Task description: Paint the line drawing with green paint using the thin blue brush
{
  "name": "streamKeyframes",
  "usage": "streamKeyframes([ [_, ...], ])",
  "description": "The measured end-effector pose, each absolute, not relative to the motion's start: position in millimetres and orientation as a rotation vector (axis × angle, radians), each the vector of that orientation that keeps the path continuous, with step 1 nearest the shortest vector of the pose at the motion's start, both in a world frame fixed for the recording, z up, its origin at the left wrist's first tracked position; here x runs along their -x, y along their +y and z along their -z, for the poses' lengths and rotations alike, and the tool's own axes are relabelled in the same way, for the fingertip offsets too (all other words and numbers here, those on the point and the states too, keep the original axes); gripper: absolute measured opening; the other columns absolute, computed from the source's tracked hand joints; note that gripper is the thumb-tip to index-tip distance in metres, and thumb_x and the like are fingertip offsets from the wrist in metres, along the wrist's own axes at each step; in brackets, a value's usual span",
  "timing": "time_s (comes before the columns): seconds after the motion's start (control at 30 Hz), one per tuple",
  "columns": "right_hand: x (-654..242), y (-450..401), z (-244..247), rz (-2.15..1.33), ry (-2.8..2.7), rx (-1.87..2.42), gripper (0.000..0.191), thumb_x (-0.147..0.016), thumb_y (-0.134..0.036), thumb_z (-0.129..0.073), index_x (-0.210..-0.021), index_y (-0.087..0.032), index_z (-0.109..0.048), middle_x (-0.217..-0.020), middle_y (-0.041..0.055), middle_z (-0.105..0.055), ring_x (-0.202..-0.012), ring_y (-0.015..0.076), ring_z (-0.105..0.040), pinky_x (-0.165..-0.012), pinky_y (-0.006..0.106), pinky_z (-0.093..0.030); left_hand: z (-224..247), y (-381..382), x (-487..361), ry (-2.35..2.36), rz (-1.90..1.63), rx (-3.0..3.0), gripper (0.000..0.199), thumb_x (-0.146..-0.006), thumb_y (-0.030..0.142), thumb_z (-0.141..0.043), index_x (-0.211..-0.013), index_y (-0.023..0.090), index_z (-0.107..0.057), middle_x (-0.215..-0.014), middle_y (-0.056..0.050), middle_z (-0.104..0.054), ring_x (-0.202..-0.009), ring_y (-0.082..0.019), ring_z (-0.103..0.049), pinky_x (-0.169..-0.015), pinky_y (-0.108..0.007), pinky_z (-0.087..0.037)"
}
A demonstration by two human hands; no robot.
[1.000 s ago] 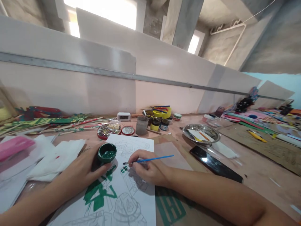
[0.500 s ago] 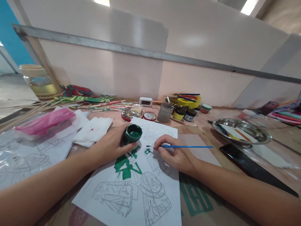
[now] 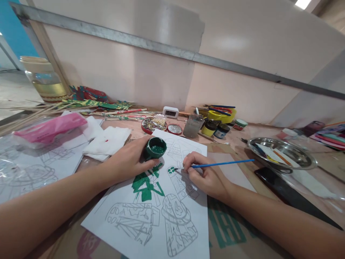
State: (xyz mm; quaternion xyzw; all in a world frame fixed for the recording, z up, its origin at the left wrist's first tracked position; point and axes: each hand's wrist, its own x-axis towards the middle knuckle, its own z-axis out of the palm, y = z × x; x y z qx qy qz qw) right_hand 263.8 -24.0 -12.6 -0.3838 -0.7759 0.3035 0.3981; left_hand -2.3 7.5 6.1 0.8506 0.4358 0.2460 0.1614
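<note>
**Left hand (image 3: 129,156) was cupped, right hand (image 3: 208,178) was pinched**

Both arms were bare and angled inward, bringing the hands near each other without touching. The left forearm (image 3: 60,199) slanted up and rightward from the left edge of the view. Its hand curved into a rounded grip, the left thumb (image 3: 147,166) stretched across the near side and most of the other fingers hidden from sight.

The right forearm (image 3: 275,216) slanted up and leftward from the lower right. Its hand was tighter, the right fingers (image 3: 193,157) bent toward the thumb in a fine pinch. The right wrist (image 3: 231,193) looked nearly straight, in line with the forearm.
</note>
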Motion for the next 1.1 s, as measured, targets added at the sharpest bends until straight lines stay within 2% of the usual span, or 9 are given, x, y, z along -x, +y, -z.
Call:
streamKeyframes([
  [0.17,-263.2,-24.6,11.1,-0.793,-1.982,0.998,0.008,-0.075,-0.016,-0.052,-0.078,-0.022,-0.056,-0.072,0.0012,-0.062,-0.066,0.0165,-0.057,-0.056,0.026,-0.046,-9.2,7.0,1.8,1.245,-0.669,-2.436,0.049,-0.091,0.052,-0.059,-0.127,0.020,-0.053,-0.126,-0.012,-0.067,-0.115,-0.031,-0.064,-0.094,-0.044,-0.051],
  [0.33,-261.2,-24.9,10.4,-0.761,-2.010,0.990,0.010,-0.074,-0.014,-0.050,-0.076,-0.022,-0.055,-0.070,0.0005,-0.060,-0.064,0.0156,-0.055,-0.055,0.025,-0.044,-7.4,6.9,2.9,1.256,-0.700,-2.436,0.054,-0.091,0.053,-0.059,-0.133,0.019,-0.049,-0.128,-0.013,-0.066,-0.117,-0.032,-0.063,-0.097,-0.045,-0.050],
  [0.63,-263.0,-23.9,11.0,-0.744,-2.025,0.969,0.009,-0.072,-0.014,-0.050,-0.075,-0.022,-0.053,-0.070,0.0001,-0.059,-0.063,0.0152,-0.054,-0.055,0.025,-0.044,-6.3,7.2,2.0,1.253,-0.714,-2.436,0.054,-0.091,0.052,-0.060,-0.133,0.020,-0.051,-0.131,-0.012,-0.066,-0.119,-0.031,-0.062,-0.100,-0.044,-0.049],
  [0.8,-263.5,-24.2,11.4,-0.729,-1.975,0.960,0.008,-0.078,-0.017,-0.051,-0.079,-0.022,-0.057,-0.074,0.0013,-0.062,-0.068,0.0166,-0.059,-0.060,0.027,-0.047,-7.8,6.9,2.0,1.241,-0.719,-2.430,0.051,-0.091,0.052,-0.060,-0.130,0.020,-0.052,-0.130,-0.011,-0.066,-0.117,-0.031,-0.063,-0.098,-0.044,-0.050],
  [0.97,-264.0,-26.2,5.6,-0.781,-1.996,0.985,0.016,-0.091,-0.019,-0.048,-0.089,-0.020,-0.064,-0.085,0.0043,-0.070,-0.076,0.0166,-0.064,-0.067,0.028,-0.051,-8.1,6.8,2.5,1.242,-0.706,-2.433,0.048,-0.091,0.051,-0.060,-0.129,0.021,-0.054,-0.128,-0.011,-0.067,-0.116,-0.030,-0.064,-0.096,-0.043,-0.051],
  [1.1,-263.7,-26.6,3.6,-0.773,-1.992,0.989,0.020,-0.097,-0.024,-0.046,-0.088,-0.020,-0.063,-0.082,0.0040,-0.069,-0.075,0.0162,-0.065,-0.066,0.027,-0.051,-7.1,7.3,2.6,1.242,-0.722,-2.430,0.052,-0.091,0.052,-0.060,-0.131,0.021,-0.052,-0.131,-0.012,-0.066,-0.121,-0.031,-0.062,-0.100,-0.044,-0.050],
])
